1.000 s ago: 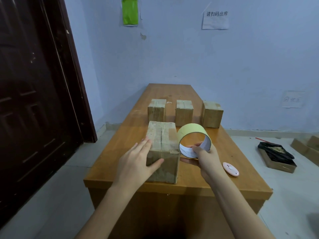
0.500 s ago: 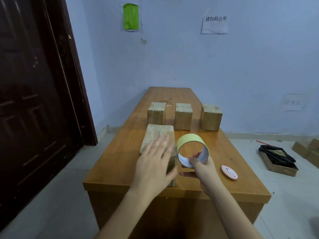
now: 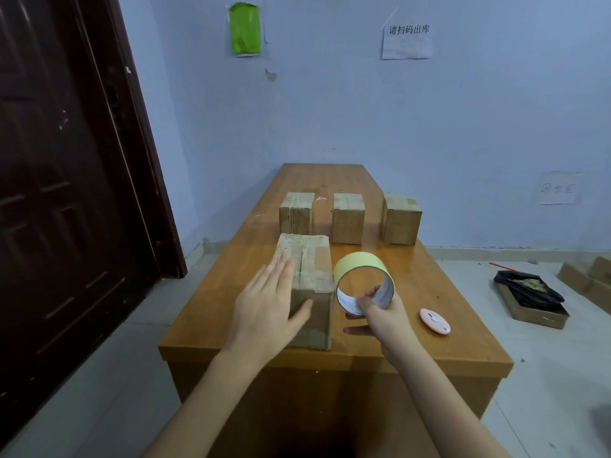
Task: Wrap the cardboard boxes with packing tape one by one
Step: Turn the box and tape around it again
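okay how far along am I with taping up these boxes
Done: cannot tell; the three boxes at the back show some tape across their tops. In hand: your left hand lies flat against the near box, and your right hand pinches the tape roll beside it. Left: wrapping this box, with no strip pulled out yet.

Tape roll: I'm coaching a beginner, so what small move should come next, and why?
Probably bring the tape roll onto the near box. The right hand holds the roll beside it, with no tape on the box yet, and the left hand rests flat against its left side.
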Available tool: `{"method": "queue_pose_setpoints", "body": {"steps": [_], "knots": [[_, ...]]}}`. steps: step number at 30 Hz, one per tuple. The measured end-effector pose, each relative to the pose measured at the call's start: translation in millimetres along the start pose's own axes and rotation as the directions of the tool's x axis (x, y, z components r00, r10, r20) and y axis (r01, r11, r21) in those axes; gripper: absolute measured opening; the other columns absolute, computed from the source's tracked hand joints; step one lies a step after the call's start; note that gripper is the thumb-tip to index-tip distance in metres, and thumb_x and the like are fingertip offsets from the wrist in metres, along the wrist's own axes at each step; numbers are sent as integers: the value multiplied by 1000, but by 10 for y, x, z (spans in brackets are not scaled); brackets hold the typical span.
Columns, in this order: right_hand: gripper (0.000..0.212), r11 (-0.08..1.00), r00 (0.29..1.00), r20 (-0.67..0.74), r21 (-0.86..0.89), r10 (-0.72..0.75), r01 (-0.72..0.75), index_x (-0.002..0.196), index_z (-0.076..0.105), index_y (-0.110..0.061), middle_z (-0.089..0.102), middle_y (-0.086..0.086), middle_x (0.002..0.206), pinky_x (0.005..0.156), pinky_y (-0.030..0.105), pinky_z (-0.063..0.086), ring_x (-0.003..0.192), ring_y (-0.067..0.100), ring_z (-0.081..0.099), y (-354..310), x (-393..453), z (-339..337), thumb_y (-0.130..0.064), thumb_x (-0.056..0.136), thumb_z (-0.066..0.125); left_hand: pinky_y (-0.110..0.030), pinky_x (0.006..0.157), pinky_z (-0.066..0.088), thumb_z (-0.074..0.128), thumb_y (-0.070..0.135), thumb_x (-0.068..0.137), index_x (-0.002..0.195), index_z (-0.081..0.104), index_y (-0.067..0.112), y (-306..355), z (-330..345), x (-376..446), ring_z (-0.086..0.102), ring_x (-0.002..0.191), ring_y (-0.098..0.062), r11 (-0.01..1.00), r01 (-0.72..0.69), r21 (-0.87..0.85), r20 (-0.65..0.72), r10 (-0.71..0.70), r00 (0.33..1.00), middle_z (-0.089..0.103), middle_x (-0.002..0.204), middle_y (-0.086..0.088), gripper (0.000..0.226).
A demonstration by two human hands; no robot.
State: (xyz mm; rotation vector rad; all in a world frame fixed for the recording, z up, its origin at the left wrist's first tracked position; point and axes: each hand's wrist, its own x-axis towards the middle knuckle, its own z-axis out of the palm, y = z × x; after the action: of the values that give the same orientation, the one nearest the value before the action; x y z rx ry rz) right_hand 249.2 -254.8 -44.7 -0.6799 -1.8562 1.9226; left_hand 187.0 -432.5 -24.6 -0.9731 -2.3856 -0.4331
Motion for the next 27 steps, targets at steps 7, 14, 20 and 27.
{"method": "queue_pose_setpoints", "body": {"steps": [7,14,20,27], "knots": [[8,1000,1000,21,8,5,-5,95,46,-11,57,17,97,46,27,55,77,27,68,36,10,-4,-10,95,54,-25,110,-1,33,69,85,147,27,15,11,-19,43,19,142,-13,988,-7,153,43,0,999,25,154,-1,82],[26,1000,1000,-17,-16,15,-15,115,46,-12,55,12,108,43,19,50,85,23,64,31,29,-12,-14,93,59,-25,109,0,40,53,93,150,10,18,224,71,146,11,143,-12,969,-207,136,117,192,974,12,157,1,74],[50,979,999,21,200,45,-49,121,50,-22,58,3,115,68,22,55,101,20,62,150,-45,36,-34,79,74,-21,111,10,42,46,94,149,21,22,221,100,130,19,141,-8,981,-182,63,52,179,983,23,154,6,63],[38,994,991,130,111,7,-21,105,59,-30,70,-6,98,60,20,56,87,11,69,-2,-72,100,-55,77,67,-27,99,36,67,34,83,131,54,12,295,-10,121,50,124,-16,994,-85,-64,-98,78,992,52,135,-2,55]]}}
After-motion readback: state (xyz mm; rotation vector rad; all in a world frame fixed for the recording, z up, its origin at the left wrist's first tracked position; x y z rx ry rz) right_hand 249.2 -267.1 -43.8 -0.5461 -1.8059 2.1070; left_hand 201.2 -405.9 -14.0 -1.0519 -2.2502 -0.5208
